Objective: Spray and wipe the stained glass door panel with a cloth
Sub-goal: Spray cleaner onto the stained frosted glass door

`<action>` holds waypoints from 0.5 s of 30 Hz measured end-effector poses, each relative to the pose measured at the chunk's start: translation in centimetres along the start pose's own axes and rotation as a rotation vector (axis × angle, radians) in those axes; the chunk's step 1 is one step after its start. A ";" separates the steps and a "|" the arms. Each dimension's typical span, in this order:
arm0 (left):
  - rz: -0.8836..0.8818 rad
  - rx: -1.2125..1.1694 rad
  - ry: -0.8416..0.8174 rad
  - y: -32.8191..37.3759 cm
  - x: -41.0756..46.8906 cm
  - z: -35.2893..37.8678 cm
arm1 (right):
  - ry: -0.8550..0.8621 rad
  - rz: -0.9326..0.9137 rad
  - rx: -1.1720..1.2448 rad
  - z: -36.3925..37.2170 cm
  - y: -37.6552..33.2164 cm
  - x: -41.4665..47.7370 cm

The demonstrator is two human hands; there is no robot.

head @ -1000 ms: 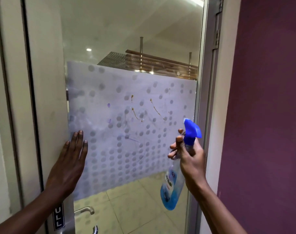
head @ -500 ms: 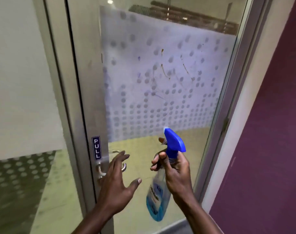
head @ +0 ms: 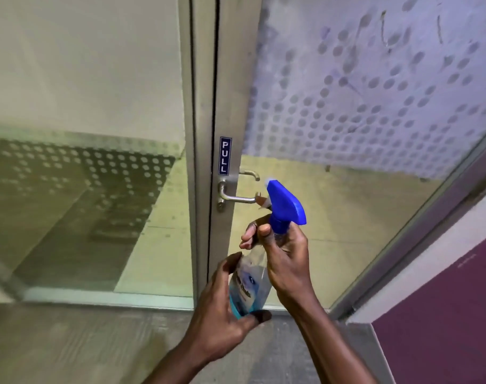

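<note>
Stained dotted glass door panel (head: 374,92) above both hands | spray bottle (head: 250,284) gripped at neck by right hand (head: 286,259), base cupped by left hand (head: 222,300) | nozzle (head: 284,206) should be raised toward stains (head: 383,31); cloth unseen.

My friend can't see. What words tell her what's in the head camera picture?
Two hands hold a spray bottle before a glass door: the right hand grips its neck under the blue trigger, the left hand cups its base. Behind are a metal door handle, a PULL sign and dotted frosted glass with thin dark streaks.
</note>
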State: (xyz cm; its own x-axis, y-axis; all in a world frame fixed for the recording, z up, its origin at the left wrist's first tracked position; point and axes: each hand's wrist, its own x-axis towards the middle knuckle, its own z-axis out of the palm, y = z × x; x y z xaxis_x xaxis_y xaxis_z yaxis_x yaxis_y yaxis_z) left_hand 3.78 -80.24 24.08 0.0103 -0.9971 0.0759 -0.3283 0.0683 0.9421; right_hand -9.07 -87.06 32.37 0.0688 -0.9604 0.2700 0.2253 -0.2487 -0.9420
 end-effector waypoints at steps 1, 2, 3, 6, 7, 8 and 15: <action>0.005 0.019 0.033 -0.3 -0.2 0.4 | -0.029 0.004 -0.007 -0.2 0.0 -0.3; -0.015 0.037 0.120 -0.8 -1.6 1.1 | -0.124 0.043 0.000 -0.1 0.3 -1.3; -0.045 0.035 0.192 -1.3 -3.1 1.6 | -0.207 0.070 -0.001 0.2 0.7 -2.4; -0.051 0.027 0.262 -1.8 -4.2 1.7 | -0.190 0.070 -0.025 0.3 1.1 -3.0; -0.078 0.036 0.313 -2.0 -5.2 1.9 | -0.232 0.084 -0.032 0.5 1.4 -3.7; -0.115 0.037 0.380 -2.2 -6.6 2.2 | -0.286 0.094 -0.056 0.6 2.0 -4.7; -0.281 0.021 0.739 -4.3 -16.0 1.3 | -0.688 0.102 -0.251 3.5 4.8 -11.3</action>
State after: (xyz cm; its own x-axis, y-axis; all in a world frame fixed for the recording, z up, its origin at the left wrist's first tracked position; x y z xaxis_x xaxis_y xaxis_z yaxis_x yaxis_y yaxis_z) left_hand 3.78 -64.58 18.37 0.7177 -0.6951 0.0402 -0.2379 -0.1906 0.9524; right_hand -5.35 -76.96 25.54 0.6900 -0.7047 0.1652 -0.0382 -0.2633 -0.9639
